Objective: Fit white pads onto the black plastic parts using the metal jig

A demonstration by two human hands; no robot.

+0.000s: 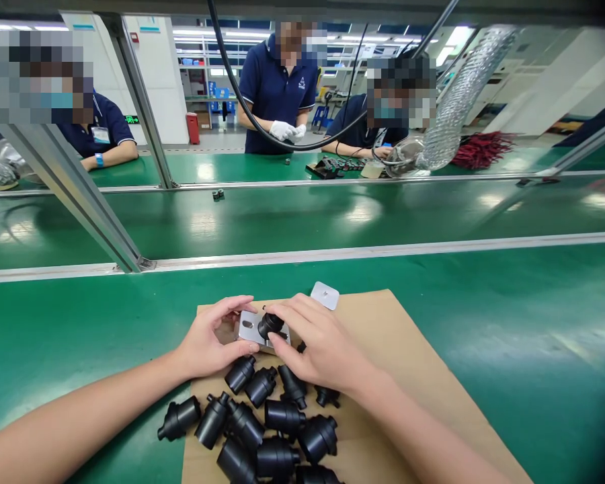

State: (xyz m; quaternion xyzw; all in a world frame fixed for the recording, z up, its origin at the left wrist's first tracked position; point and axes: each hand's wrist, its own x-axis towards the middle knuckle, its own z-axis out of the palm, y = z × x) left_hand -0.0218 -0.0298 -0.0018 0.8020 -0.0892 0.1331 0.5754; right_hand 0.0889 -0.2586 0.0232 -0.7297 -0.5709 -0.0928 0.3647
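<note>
My left hand (220, 338) grips the left end of a silver metal block (249, 327), thumb on the near side and fingers on the far side. A slot shows in the block's top. In my right hand (315, 336), a black cylindrical plastic part (271, 326) is pinched between thumb and fingers, standing at the middle of the block. How deep it sits in the block is hidden. Several similar black parts (245, 425) with narrow stepped ends lie in a loose pile just below my hands.
Brown cardboard (383, 356) covers the green bench (509, 323). A small silver plate (325, 296) lies at its far edge. Beyond a metal rail, a green conveyor belt (282, 215) carries a small dark part (218, 195). A slanted aluminium post (91, 188) stands left. Several co-workers sit or stand opposite.
</note>
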